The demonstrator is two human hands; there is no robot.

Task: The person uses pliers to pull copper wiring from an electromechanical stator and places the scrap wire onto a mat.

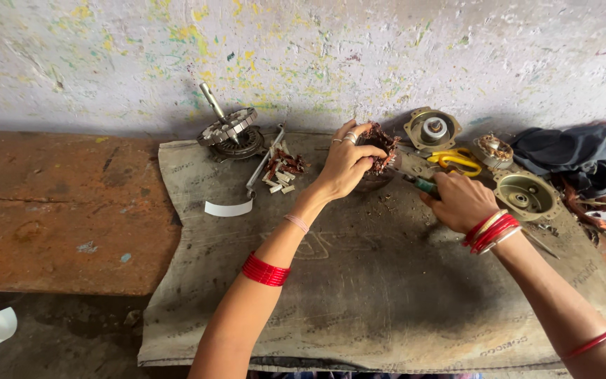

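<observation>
I observe my left hand [347, 163] closed around a round motor stator wound with rusty-brown copper wire [380, 151], which sits on the grey woven sacking [359, 295] near the wall. Its windings look frayed and dark, with loose strands at the rim. My right hand [461, 201] grips a green-handled plier tool [415, 170] whose tip meets the windings (the exact contact is hidden). Yellow-handled scissors [457, 161] lie just beyond.
</observation>
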